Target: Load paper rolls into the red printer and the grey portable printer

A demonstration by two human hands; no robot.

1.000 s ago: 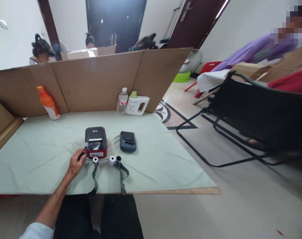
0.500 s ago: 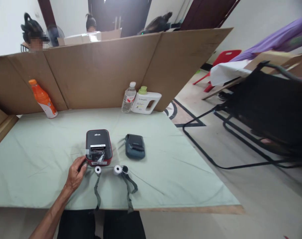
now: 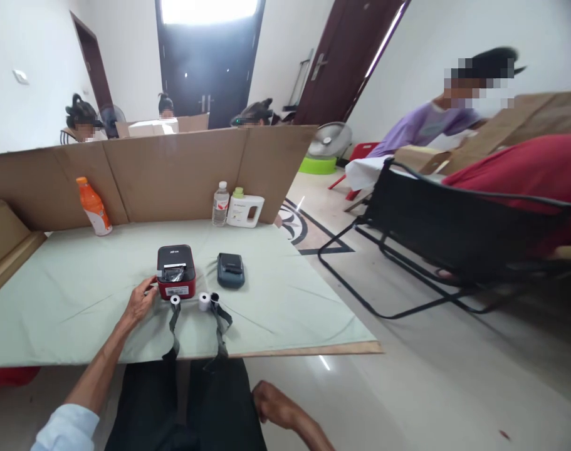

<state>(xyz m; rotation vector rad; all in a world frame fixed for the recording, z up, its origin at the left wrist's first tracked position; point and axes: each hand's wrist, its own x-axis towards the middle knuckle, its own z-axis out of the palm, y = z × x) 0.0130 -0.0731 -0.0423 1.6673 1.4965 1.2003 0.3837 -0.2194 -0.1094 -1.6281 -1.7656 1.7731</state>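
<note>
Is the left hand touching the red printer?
Touching. Head view: fingertips of the left hand meet the red printer at its near left corner.

Bright, even daylight: window (image 3: pixel 207 9) over the dark door blown out white, small glare streak on the floor (image 3: pixel 323 362). Shadows soft, and the left hand (image 3: pixel 141 302) barely marks the cloth (image 3: pixel 78 294). Centre sharp, printer (image 3: pixel 175 280) crisp; wide-lens stretch at the edges, chair (image 3: pixel 435 232) frame bowed, cardboard wall (image 3: pixel 172 175) bent, right and bottom margins slightly soft.
</note>
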